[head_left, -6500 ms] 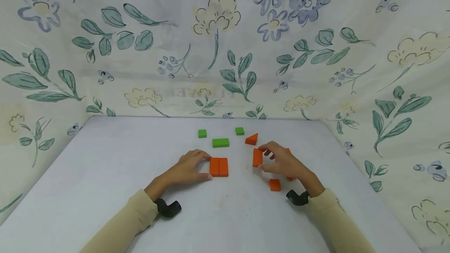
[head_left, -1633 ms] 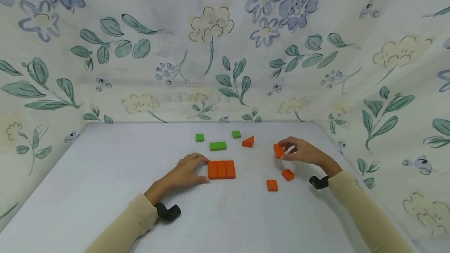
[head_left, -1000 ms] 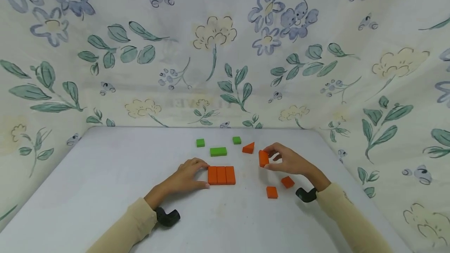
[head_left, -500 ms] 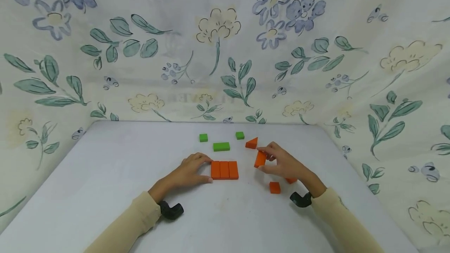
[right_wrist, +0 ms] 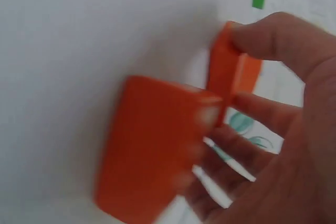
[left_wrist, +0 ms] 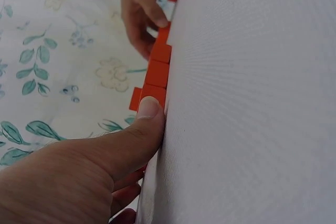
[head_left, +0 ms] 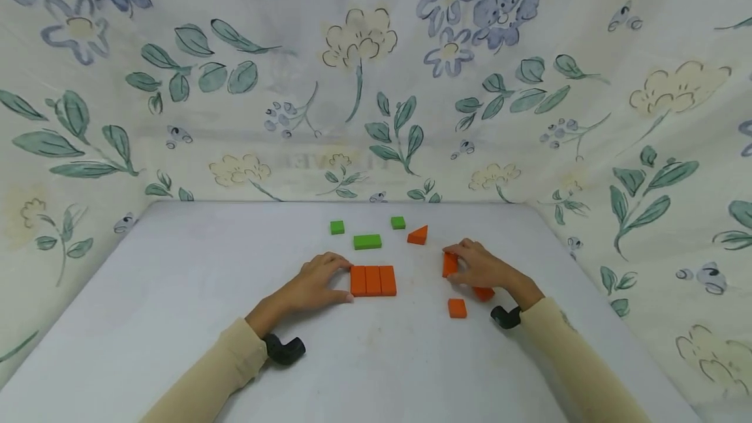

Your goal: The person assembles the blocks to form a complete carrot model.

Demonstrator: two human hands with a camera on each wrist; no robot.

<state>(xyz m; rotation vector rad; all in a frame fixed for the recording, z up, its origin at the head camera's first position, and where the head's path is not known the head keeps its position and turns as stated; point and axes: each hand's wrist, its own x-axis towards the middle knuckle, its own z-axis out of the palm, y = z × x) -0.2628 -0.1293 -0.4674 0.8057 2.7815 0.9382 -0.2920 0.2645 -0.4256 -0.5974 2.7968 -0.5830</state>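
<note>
Three orange rectangular blocks (head_left: 373, 281) lie side by side in a row on the white table. My left hand (head_left: 314, 282) pinches the leftmost one between thumb and fingers at its near and far ends; its thumb (left_wrist: 149, 107) presses the near end in the left wrist view. Right of the row, my right hand (head_left: 482, 267) holds another orange rectangular block (head_left: 450, 265) by its ends, low over the table. Partly hidden beneath that hand is a further orange block (head_left: 484, 294), which looms large and blurred in the right wrist view. A small orange block (head_left: 457, 309) lies nearer to me.
Behind the row lie a long green block (head_left: 367, 241), a small green block (head_left: 337, 227), another small green block (head_left: 398, 222) and an orange triangular block (head_left: 418, 235). A flowered cloth (head_left: 352, 116) hangs along the back edge of the table (head_left: 194, 247).
Since the earliest frame, the right hand has added a third block to the row and picked up another. It carried that block left, then slightly back right and lower. The left hand stays put.
</note>
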